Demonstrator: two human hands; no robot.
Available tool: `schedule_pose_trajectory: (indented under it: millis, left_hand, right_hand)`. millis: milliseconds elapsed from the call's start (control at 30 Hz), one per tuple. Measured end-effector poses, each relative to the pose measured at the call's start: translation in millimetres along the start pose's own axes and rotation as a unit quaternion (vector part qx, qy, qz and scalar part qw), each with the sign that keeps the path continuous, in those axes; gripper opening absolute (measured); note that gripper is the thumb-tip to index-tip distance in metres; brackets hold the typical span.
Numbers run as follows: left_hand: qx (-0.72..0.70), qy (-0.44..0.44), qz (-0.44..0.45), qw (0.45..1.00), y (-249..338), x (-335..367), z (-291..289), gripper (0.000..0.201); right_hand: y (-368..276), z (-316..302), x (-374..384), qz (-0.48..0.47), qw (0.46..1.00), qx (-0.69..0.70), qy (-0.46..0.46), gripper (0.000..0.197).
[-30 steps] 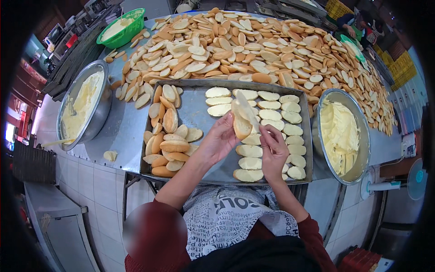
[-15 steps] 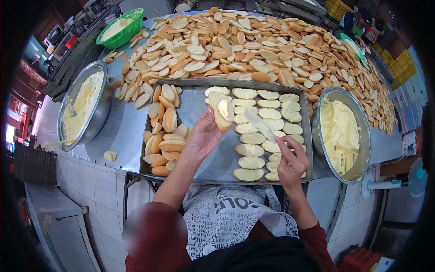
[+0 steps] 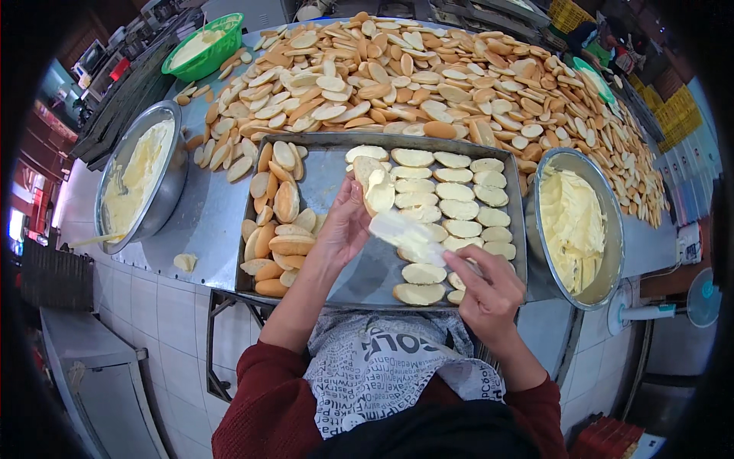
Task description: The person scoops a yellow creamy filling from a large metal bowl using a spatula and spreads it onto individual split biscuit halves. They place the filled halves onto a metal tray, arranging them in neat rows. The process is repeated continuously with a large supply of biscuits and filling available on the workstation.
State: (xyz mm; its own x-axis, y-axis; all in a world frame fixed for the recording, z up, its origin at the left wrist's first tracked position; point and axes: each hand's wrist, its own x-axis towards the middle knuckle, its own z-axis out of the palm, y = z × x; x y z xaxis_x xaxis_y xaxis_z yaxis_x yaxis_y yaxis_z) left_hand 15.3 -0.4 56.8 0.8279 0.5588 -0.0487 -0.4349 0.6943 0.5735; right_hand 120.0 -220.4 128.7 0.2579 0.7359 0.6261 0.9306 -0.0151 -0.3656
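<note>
My left hand [image 3: 346,226] is closed around an oval bread slice [image 3: 372,177] whose cut face carries pale yellow cream. In my right hand [image 3: 489,289] is a whitish, translucent flat spatula [image 3: 405,236], its blade just below the slice and smeared with cream. Both hands are over a metal tray [image 3: 344,284]. Rows of cream-coated bread slices [image 3: 461,209] fill the tray's right part. Uncoated bread slices [image 3: 287,203] lie heaped along its left side.
A metal bowl of cream [image 3: 575,229] stands right of the tray; another metal bowl [image 3: 145,180] stands left. Behind the tray spreads a large pile of bread slices [image 3: 397,76]. A green basin [image 3: 203,47] sits at the far left, and another person [image 3: 600,38] is at the far right.
The spatula has swung left and down, from over the coated rows to just below the held slice. My right hand has moved slightly lower; the cream on the slice looks more spread.
</note>
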Motion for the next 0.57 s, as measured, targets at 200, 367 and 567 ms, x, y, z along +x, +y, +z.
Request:
schedule_pose_trajectory:
  millis: [200, 367, 567]
  left_hand:
    - [-0.098, -0.047, -0.096, 0.99, -10, -8, -5, 0.053]
    - [-0.099, -0.091, -0.138, 0.981, -15, -11, 0, 0.06]
    - [-0.058, -0.062, -0.125, 0.989, -21, -11, -6, 0.068]
  right_hand:
    - [35, 25, -4, -0.067, 0.993, -0.072, 0.068, 0.057]
    - [56, 39, 14, -0.128, 0.978, -0.128, 0.105, 0.053]
    - [71, 49, 33, -0.121, 0.971, -0.157, 0.133, 0.053]
